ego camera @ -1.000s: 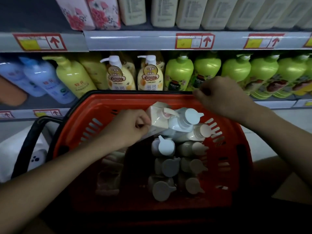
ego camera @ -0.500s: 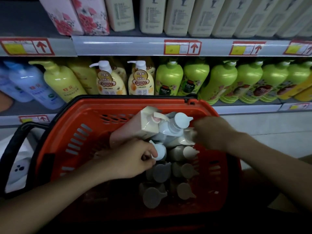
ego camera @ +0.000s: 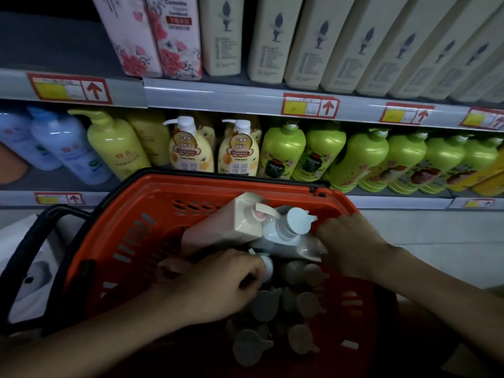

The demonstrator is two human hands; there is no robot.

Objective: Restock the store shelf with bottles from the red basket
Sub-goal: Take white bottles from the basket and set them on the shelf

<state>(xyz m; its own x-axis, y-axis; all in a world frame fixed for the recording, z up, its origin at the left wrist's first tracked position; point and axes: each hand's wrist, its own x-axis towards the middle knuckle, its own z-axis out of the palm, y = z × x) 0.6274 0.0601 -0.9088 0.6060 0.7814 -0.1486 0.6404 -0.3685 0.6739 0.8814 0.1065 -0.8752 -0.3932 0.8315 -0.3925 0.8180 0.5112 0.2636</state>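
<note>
The red basket (ego camera: 131, 241) sits below me, holding several pump bottles that stand with their tops up. A cream square pump bottle (ego camera: 231, 222) lies tilted across the pile, and a white pump bottle (ego camera: 283, 230) leans beside it. My left hand (ego camera: 218, 285) is down in the basket with its fingers closed around the white cap of an upright bottle (ego camera: 267, 268). On the right, my right hand (ego camera: 351, 244) grips a cream bottle (ego camera: 311, 248) lying under the white one. The store shelf (ego camera: 245, 94) rises behind the basket.
The upper shelf carries tall cream cartons (ego camera: 305, 42) and floral pink ones (ego camera: 152, 36). The lower shelf (ego camera: 381, 200) holds blue, yellow and green bottles (ego camera: 362, 159) in a tight row. The basket's black handle (ego camera: 30, 263) hangs at the left over a white object.
My left hand let go of the cream square bottle and dropped onto an upright bottle's cap. My right hand came down from the basket's far rim onto a lying bottle.
</note>
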